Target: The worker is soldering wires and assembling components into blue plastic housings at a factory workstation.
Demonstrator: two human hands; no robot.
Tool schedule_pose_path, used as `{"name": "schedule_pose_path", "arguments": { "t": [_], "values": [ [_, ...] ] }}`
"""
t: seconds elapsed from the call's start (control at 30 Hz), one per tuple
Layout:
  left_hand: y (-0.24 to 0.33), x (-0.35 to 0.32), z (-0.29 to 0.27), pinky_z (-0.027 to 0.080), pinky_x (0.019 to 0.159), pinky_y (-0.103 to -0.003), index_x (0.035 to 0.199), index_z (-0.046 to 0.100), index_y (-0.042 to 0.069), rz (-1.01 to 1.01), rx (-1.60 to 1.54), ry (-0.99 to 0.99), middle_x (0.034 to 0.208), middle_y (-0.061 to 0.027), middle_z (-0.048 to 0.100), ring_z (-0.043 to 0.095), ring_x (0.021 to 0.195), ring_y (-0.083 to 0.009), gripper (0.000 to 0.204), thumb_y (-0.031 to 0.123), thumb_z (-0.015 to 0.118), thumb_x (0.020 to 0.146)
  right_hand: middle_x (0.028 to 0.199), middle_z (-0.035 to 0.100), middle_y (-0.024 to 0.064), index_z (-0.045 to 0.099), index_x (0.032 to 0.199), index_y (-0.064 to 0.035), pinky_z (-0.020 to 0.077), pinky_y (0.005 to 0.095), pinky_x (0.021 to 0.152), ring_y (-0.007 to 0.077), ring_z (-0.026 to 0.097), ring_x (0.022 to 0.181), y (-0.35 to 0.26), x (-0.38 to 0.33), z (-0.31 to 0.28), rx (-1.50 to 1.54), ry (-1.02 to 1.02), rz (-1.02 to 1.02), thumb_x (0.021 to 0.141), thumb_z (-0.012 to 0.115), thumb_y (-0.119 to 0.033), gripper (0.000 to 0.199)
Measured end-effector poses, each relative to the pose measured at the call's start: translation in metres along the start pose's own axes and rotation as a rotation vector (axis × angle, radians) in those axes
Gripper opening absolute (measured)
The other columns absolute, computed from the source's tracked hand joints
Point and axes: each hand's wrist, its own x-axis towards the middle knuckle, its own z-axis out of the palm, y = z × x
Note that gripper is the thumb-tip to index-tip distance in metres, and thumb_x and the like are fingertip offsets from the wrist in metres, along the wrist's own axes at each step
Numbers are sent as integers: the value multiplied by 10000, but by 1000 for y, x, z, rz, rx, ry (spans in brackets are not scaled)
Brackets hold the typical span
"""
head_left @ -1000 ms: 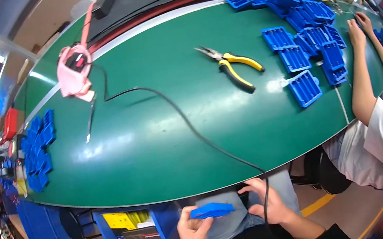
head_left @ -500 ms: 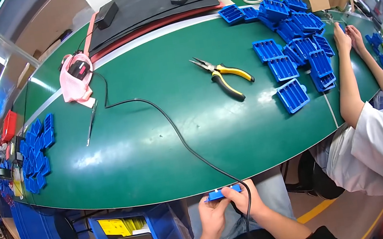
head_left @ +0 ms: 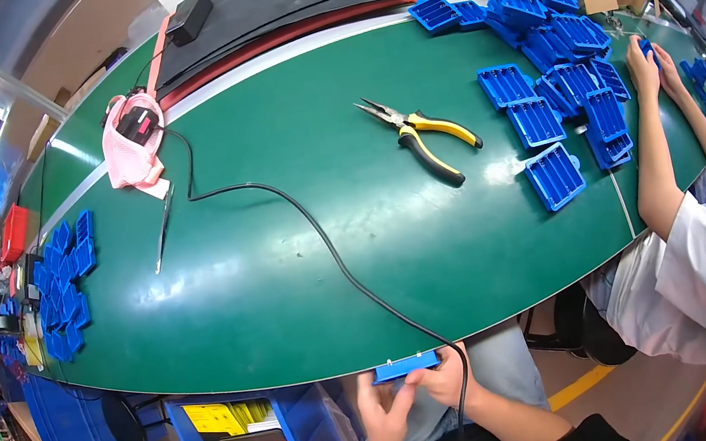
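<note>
A blue plastic battery box (head_left: 406, 366) is held over my lap, right at the table's near edge. My left hand (head_left: 385, 409) grips its left end, the thumb pointing up toward it. On its right end is my right hand (head_left: 443, 379), fingers closed round it. I see the box from the side, so its slots are hidden. A black cable (head_left: 337, 264) runs across the table and down past my right hand; whether that hand touches it I cannot tell. Pliers with yellow and black handles (head_left: 425, 137) lie partly open on the table, and tweezers (head_left: 162, 230) lie farther left.
Blue battery boxes are heaped at the right (head_left: 552, 106) and left (head_left: 63, 285) of the green table (head_left: 295, 322). A pink cloth (head_left: 130, 154) and black mats (head_left: 274, 11) lie toward the back. A co-worker's hands (head_left: 654, 67) hold a blue piece. A blue bin (head_left: 286, 407) stands below.
The box and both my hands have shifted slightly left, and the box shows more of its side. The view has moved a little. The co-worker's hands now hold a blue piece.
</note>
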Motion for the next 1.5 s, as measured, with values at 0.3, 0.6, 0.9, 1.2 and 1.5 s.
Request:
{"name": "schedule_pose_path", "arguments": {
  "t": [0.3, 0.6, 0.9, 1.2, 1.5],
  "values": [
    [-2, 25, -13, 466, 828, -298, 1163, 553, -44, 208, 105, -28, 1069, -76, 598, 571, 960, -153, 497, 320, 697, 857, 975, 675, 89, 639, 1025, 35, 501, 331, 807, 176, 617, 869, -4, 2, -7, -189, 33, 76, 649, 857, -385, 604],
    [-40, 41, -15, 463, 897, -368, 1137, 599, 33, 134, 334, -142, 1065, -58, 633, 577, 997, -186, 408, 227, 714, 796, 899, 631, 87, 601, 1019, 14, 453, 286, 622, 156, 563, 730, 86, -16, -65, -246, 170, 70, 938, 530, -178, 220],
    [-52, 54, 5, 473, 620, -317, 984, 622, 14, 327, 206, 40, 775, -56, 626, 547, 689, -128, 363, 274, 709, 744, 883, 630, 103, 605, 988, 16, 467, 301, 627, 182, 570, 721, 75, 31, -15, -153, -94, 98, 918, 547, -175, 212],
    [-47, 60, 10, 464, 583, -313, 952, 625, 22, 448, 185, 104, 730, -57, 612, 544, 643, -135, 289, 243, 681, 774, 865, 628, 120, 610, 954, 19, 481, 317, 632, 211, 577, 710, 53, 24, -9, -127, 41, 103, 896, 568, -172, 204],
    [-47, 53, 15, 473, 608, -274, 922, 638, -9, 352, -8, 156, 753, -4, 623, 551, 695, -75, 240, 194, 690, 805, 848, 627, 137, 615, 919, 21, 496, 334, 637, 241, 585, 700, 42, 11, -19, -129, 208, 103, 874, 588, -169, 198]
  ]
}}
